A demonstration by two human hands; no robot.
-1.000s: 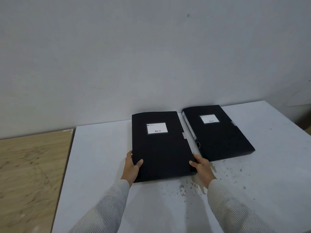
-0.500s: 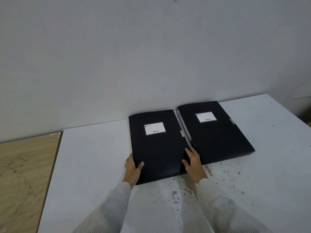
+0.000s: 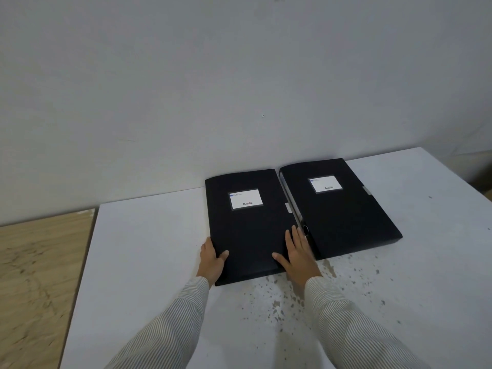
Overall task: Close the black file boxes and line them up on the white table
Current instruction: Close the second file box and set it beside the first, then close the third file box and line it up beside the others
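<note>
The left hand (image 3: 211, 259) is wrapped around the near left corner of the left black file box (image 3: 246, 225), while the right hand (image 3: 299, 255) is laid flat, fingers spread, on its near right corner. This closed box is set beside the right black file box (image 3: 343, 209), also closed, both near the far edge of the white table (image 3: 149, 262).

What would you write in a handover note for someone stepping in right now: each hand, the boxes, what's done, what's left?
Left hand: gripping the near left corner of the left file box.
Right hand: flat on that box's near right corner, fingers open.
Right file box: beside it on the white table, untouched.
Done: both boxes lie closed, side by side.
Left: near edges are not level; square them up, then let go.
</note>
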